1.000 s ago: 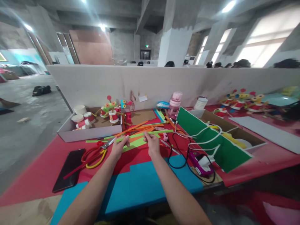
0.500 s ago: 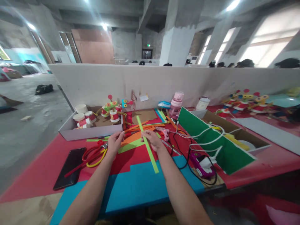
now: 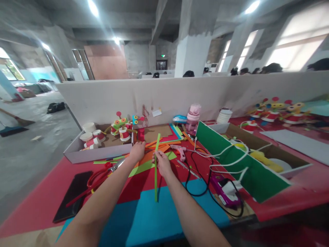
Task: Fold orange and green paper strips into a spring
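Green strip (image 3: pixel 155 175): long axis ran six to twelve, near end over blue sheet (image 3: pixel 146 216). My right hand (image 3: pixel 162 163): nearer; fingers pinched the strip. My left hand (image 3: pixel 138 150): ten o'clock from it, apart; whether closed, I could not tell.

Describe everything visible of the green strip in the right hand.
The green strip is long, narrow, straight and lime-coloured, seemingly paper or thin foam. The right hand pinches it part-way along; the left hand is apart from it. One end points away from the person; the near end is over the blue sheet, though whether it touches is unclear.
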`<move>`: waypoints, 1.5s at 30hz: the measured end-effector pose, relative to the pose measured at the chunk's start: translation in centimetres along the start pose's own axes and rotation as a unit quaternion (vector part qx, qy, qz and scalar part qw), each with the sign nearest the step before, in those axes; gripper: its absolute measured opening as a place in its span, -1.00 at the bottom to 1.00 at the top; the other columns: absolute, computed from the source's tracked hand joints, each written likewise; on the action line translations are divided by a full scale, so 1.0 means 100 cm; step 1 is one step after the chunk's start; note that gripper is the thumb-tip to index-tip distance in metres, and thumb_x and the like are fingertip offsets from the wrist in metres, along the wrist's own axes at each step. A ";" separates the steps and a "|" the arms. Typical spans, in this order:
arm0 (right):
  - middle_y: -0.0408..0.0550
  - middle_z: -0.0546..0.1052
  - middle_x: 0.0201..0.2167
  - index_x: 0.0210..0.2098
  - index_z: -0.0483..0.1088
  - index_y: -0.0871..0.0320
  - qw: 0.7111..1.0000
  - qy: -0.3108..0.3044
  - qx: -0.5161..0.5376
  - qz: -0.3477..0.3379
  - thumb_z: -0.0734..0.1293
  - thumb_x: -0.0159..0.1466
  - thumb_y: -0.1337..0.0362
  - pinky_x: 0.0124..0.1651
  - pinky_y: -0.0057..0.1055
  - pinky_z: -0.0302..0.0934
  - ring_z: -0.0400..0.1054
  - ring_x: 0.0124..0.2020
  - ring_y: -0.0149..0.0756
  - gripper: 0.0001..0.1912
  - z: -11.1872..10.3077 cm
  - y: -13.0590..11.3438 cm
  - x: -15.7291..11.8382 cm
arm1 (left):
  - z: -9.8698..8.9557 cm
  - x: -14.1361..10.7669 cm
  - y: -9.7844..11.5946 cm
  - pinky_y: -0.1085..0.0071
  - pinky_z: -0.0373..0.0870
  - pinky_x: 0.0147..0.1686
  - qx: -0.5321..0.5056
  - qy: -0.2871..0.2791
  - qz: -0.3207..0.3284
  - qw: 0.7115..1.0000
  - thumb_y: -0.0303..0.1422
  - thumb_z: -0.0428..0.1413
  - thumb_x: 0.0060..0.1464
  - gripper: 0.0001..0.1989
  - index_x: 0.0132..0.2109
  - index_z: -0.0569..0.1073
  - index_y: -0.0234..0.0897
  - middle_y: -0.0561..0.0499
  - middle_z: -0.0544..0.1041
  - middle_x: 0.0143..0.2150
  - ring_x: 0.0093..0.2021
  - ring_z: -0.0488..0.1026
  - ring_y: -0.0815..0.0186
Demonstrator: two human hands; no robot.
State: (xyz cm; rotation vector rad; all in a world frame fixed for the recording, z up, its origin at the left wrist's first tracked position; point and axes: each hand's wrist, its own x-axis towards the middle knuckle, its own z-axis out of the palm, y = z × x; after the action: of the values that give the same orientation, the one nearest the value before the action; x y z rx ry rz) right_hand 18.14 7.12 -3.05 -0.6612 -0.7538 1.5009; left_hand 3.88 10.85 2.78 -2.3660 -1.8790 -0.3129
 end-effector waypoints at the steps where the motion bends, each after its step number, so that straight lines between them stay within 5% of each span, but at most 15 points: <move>1: -0.25 0.44 -0.59 -0.42 0.34 0.14 1.000 0.001 -0.004 -0.007 0.50 0.01 0.03 -0.53 -0.49 0.27 0.27 -0.65 -0.50 -0.63 0.001 0.001 0.000 | 0.004 0.006 0.005 0.31 0.31 -0.05 0.000 -0.004 -0.006 1.000 -0.56 -0.07 0.19 -0.75 -0.05 0.43 -0.37 -0.27 0.54 -0.14 -0.03 0.46 0.13; 7: -0.26 0.44 -0.61 -0.41 0.29 0.13 0.999 0.035 0.011 0.014 0.51 -0.05 0.16 -0.53 -0.46 0.29 0.31 -0.65 -0.45 -0.64 0.001 0.001 0.003 | 0.000 0.010 0.011 0.27 0.34 -0.05 -0.009 0.011 -0.034 0.999 -0.56 -0.04 0.17 -0.74 -0.03 0.41 -0.31 -0.26 0.54 -0.15 -0.04 0.48 0.11; 10: -0.22 0.47 -0.56 -0.41 0.27 0.12 0.998 0.038 0.058 0.013 0.48 -0.05 0.27 -0.50 -0.45 0.31 0.35 -0.60 -0.43 -0.69 0.001 -0.002 0.003 | -0.015 -0.006 0.003 0.31 0.40 -0.20 -0.124 0.048 -0.075 0.988 -0.51 -0.03 0.17 -0.75 -0.03 0.40 -0.27 -0.20 0.55 -0.17 -0.20 0.55 0.14; 13: -0.22 0.49 -0.51 -0.36 0.29 0.12 0.996 0.032 0.072 0.050 0.44 -0.07 0.38 -0.54 -0.49 0.27 0.32 -0.61 -0.46 -0.69 0.002 -0.007 0.001 | -0.022 -0.036 -0.002 0.39 0.41 -0.46 -0.422 -0.025 -0.119 0.898 -0.46 -0.03 0.12 -0.73 -0.01 0.34 -0.24 0.01 0.50 -0.42 -0.52 0.52 0.25; 16: -0.19 0.49 -0.48 -0.33 0.32 0.14 0.995 0.026 0.056 0.084 0.46 -0.04 0.34 -0.64 -0.57 0.14 0.23 -0.66 -0.53 -0.70 0.005 -0.012 -0.002 | -0.016 -0.069 0.001 0.42 0.40 -0.58 -0.568 -0.139 -0.118 0.802 -0.43 0.02 0.04 -0.60 0.07 0.27 -0.21 0.10 0.47 -0.48 -0.57 0.52 0.25; 21: -0.28 0.36 -0.57 -0.43 0.24 0.13 0.994 0.065 -0.023 0.087 0.52 -0.04 0.02 -0.73 -0.64 -0.19 0.03 -0.72 -0.63 -0.54 0.006 -0.016 -0.004 | 0.002 -0.104 0.021 0.48 0.26 -0.69 -0.459 -0.157 -0.100 0.868 -0.45 0.05 0.00 -0.50 0.14 0.32 -0.28 0.14 0.38 -0.69 -0.71 0.41 0.25; 24: -0.30 0.33 -0.58 -0.43 0.28 0.14 0.990 0.103 -0.071 0.064 0.50 -0.02 0.02 -0.73 -0.63 -0.23 -0.02 -0.73 -0.64 -0.58 0.003 -0.016 -0.003 | -0.001 -0.108 0.026 0.47 0.29 -0.62 -0.464 -0.140 -0.045 0.873 -0.34 0.13 0.04 -0.59 0.07 0.43 -0.24 0.07 0.47 -0.59 -0.64 0.43 0.30; 27: -0.25 0.36 -0.56 -0.38 0.39 0.17 0.990 0.086 -0.084 0.071 0.43 0.06 0.03 -0.73 -0.61 -0.22 0.04 -0.71 -0.61 -0.67 0.002 -0.015 -0.004 | -0.008 -0.106 0.022 0.46 0.37 -0.53 -0.530 -0.147 -0.042 0.834 -0.12 0.15 0.06 -0.61 -0.03 0.46 -0.24 0.04 0.52 -0.46 -0.52 0.48 0.30; 33: -0.17 0.44 -0.52 -0.33 0.48 0.19 0.987 -0.077 -0.100 0.098 0.40 0.10 -0.09 -0.70 -0.58 0.00 0.19 -0.66 -0.53 -0.57 0.020 0.002 -0.021 | -0.014 -0.104 0.008 0.50 0.35 -0.60 -0.660 -0.170 -0.136 0.719 0.04 0.14 0.03 -0.54 -0.25 0.45 -0.33 -0.04 0.55 -0.39 -0.55 0.47 0.37; 39: -0.18 0.46 -0.57 -0.39 0.46 0.19 0.983 -0.072 -0.152 0.075 0.47 0.01 -0.09 -0.66 -0.56 0.09 0.22 -0.68 -0.52 -0.54 0.021 0.005 -0.020 | -0.006 -0.105 0.002 0.58 0.20 -0.72 -0.685 -0.223 -0.128 0.682 -0.12 0.33 -0.12 -0.61 -0.35 0.37 -0.30 0.00 0.52 -0.57 -0.66 0.43 0.37; 45: -0.28 0.37 -0.71 -0.46 0.38 0.19 0.983 -0.052 -0.167 0.053 0.54 -0.04 0.02 -0.60 -0.57 0.15 0.25 -0.70 -0.50 -0.59 0.001 -0.010 -0.011 | -0.004 -0.106 0.005 0.50 0.37 -0.63 -0.710 -0.236 -0.152 0.645 -0.05 0.28 -0.07 -0.58 -0.25 0.37 -0.29 -0.07 0.58 -0.52 -0.60 0.51 0.28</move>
State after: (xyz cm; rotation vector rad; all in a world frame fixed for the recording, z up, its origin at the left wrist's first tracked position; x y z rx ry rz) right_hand 18.71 6.07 -2.24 -0.8908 -1.0787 1.5283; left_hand 2.04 0.61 0.81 -2.9727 -2.8871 -2.0855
